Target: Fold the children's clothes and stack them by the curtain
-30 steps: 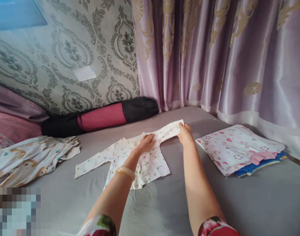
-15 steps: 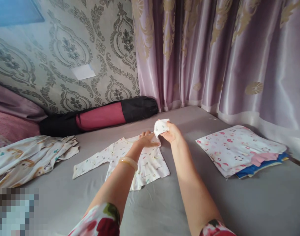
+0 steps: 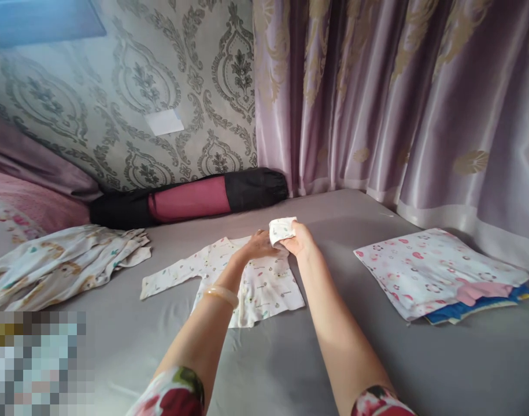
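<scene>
A small white printed baby shirt (image 3: 255,286) lies flat on the grey bed sheet (image 3: 290,358), its left sleeve stretched out toward the left. My left hand (image 3: 258,245), with a pale bangle on the wrist, rests fingers flat on the shirt's upper chest near the collar. My right hand (image 3: 299,240) is closed on the cuff of the shirt's right sleeve (image 3: 282,229), which is lifted and folded over toward the middle of the shirt. The two hands nearly touch.
A stack of folded printed, pink and blue clothes (image 3: 437,271) lies at the right. Loose pale printed clothes (image 3: 60,263) are heaped at the left. A black and maroon long bag (image 3: 190,196) lies against the patterned wall. Purple curtains (image 3: 398,98) hang behind the bed.
My right hand lifted the outstretched right sleeve and carried it leftward over the shirt, toward my left hand. My left hand stayed pressed on the shirt's chest.
</scene>
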Demonstrator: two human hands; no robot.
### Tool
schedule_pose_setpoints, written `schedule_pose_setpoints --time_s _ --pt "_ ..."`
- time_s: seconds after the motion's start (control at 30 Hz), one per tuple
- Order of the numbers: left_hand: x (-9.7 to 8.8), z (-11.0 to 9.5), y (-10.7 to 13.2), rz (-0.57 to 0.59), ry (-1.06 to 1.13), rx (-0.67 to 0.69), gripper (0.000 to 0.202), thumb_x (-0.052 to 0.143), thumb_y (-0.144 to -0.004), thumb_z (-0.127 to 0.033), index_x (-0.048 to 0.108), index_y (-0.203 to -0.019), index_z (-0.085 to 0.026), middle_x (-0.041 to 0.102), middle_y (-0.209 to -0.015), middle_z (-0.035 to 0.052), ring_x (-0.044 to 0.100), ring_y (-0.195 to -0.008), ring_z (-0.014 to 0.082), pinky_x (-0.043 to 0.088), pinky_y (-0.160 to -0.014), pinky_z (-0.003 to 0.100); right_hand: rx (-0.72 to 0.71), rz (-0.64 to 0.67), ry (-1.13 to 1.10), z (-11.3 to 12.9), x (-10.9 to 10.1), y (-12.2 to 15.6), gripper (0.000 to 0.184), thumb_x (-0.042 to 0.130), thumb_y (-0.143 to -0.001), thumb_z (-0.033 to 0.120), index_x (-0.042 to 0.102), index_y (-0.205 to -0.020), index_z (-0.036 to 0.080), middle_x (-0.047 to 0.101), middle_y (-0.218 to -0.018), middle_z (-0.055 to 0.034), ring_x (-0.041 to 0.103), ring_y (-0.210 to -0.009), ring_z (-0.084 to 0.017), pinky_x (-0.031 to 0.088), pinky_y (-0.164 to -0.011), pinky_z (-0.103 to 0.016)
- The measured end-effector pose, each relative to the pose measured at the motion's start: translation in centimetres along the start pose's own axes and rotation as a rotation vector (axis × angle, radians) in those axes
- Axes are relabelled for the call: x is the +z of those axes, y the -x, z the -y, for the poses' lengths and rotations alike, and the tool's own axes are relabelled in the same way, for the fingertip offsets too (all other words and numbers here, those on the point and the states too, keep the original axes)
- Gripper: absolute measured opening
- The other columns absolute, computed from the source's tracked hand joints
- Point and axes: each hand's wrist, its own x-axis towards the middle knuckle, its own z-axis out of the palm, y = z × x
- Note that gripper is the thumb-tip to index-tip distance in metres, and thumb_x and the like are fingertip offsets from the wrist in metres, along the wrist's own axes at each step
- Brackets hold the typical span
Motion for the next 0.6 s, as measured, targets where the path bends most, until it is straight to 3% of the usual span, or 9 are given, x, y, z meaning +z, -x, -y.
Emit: schedule_pose_setpoints --time_s 0.1,0.2,0.43,0.6 --pt "-0.6 1.3 3.0 -0.178 0.193 -0.124 0.064 0.076 -0.068 -0.038 0.06 -0.126 -0.018 0.056 -0.132 0.016 0.056 -0.115 0.0314 0.044 -0.097 0.037 0.041 -0.159 0.046 -0.9 1.0 0.6 0.017 0.04 -0.095 0.023 0.057 -0.095 0.022 0.066 -0.071 0.001 0.065 -0.06 -0.016 0.053 -0.054 -0.029" --pt "-1.3 2.5 6.4 -0.318 0.344 -0.249 0.056 0.072 -0.074 -0.039 0.06 -0.125 -0.016 0.06 -0.127 0.017 0.06 -0.108 0.0277 0.047 -0.092 0.036 0.038 -0.201 0.134 -2.2 1.7 1.2 0.016 0.041 -0.095 0.024 0.056 -0.101 0.024 0.065 -0.07 0.0029 0.063 -0.059 -0.014 0.052 -0.052 -0.025" --pt "-2.2 4.3 13.2 -0.449 0.773 -0.428 0.051 0.071 -0.078 -0.04 0.06 -0.121 -0.015 0.064 -0.121 0.0162 0.064 -0.105 0.0235 0.049 -0.092 0.035 0.011 -0.12 0.372 -4.9 1.7 1.4 0.01 0.047 -0.091 0.018 0.056 -0.091 0.022 0.064 -0.07 0.0031 0.062 -0.057 -0.013 0.052 -0.05 -0.025" --pt "-1.5 4.7 15.0 -0.502 1.007 -0.467 0.048 0.075 -0.077 -0.034 0.06 -0.117 -0.012 0.064 -0.121 0.0182 0.064 -0.109 0.0225 0.048 -0.097 0.033 -0.043 -0.012 0.563 -6.6 1.3 1.6 0.008 0.057 -0.086 0.019 0.062 -0.093 0.019 0.068 -0.079 -0.0014 0.066 -0.068 -0.015 0.058 -0.061 -0.029"
